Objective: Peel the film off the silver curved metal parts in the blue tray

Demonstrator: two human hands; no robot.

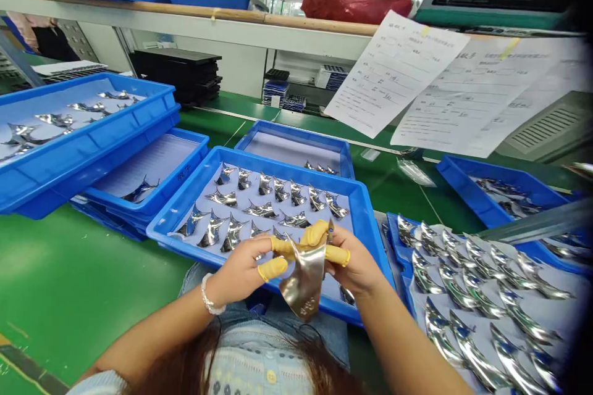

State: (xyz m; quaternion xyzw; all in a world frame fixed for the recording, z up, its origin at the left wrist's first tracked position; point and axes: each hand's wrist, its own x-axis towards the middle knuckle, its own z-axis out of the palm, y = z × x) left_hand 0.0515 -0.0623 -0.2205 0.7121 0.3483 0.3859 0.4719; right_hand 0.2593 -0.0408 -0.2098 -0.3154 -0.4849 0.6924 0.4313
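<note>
Over the near rim of the central blue tray, both hands are holding one shiny curved metal piece above the person's lap. The left hand is pinching its upper left edge between yellow-capped fingers, and the right hand is gripping its upper right edge the same way. The piece is hanging with its long axis nearly upright, broad end up between the fingertips and narrower end pointing down toward the lap. Bare green table is lying open to the left of the hands; to the right, a tray of larger pieces is sitting close beside the right forearm. Roughly eighteen small pieces are lying in three rows in the central tray. At least six blue trays are showing around the bench. Two paper sheets are hanging from the shelf edge beyond.
</note>
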